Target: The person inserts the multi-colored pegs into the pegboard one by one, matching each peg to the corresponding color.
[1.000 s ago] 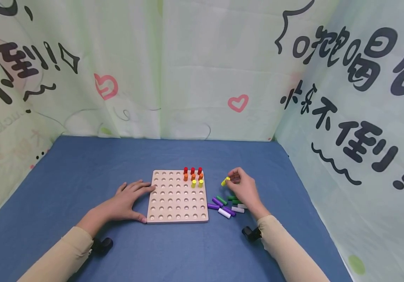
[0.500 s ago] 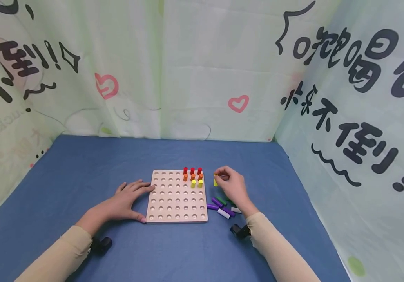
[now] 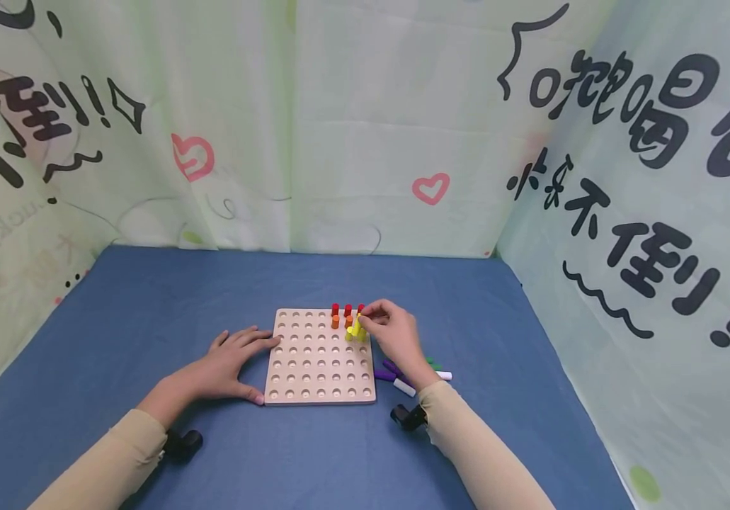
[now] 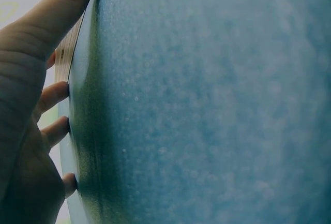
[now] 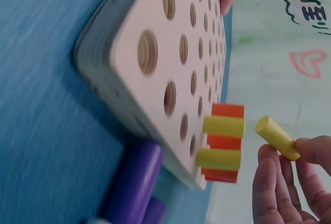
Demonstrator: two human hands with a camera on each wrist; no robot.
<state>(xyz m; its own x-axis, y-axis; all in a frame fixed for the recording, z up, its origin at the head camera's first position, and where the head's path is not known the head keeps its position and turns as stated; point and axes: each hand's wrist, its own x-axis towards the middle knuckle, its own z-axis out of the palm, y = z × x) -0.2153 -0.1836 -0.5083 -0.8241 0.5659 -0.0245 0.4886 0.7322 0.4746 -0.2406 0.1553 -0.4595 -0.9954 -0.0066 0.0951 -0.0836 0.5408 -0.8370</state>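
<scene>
A pale wooden pegboard (image 3: 304, 406) lies on the blue cloth, with rows of round holes. In its far right part stand red pegs (image 3: 335, 309), orange pegs (image 3: 335, 322) and two yellow pegs (image 5: 222, 159). Between thumb and fingers, my right hand (image 3: 398, 338) pinches another yellow peg (image 5: 277, 137), tilted and held clear of the board in the right wrist view. Fingers spread, my left hand (image 3: 227, 365) touches the board's left edge with its thumb and a fingertip. In the head view, the right hand hides part of the board's far right corner.
Loose purple pegs (image 3: 385, 375), white pegs (image 3: 405, 388) and green pegs (image 3: 433, 363) lie right of the board, partly under the right forearm. Printed curtains (image 3: 352, 142) enclose the blue cloth (image 3: 243, 276) at the back and sides.
My right hand has carried the yellow peg leftward, from beside the board to above the standing yellow pegs. The left hand has stayed at the board's edge.
</scene>
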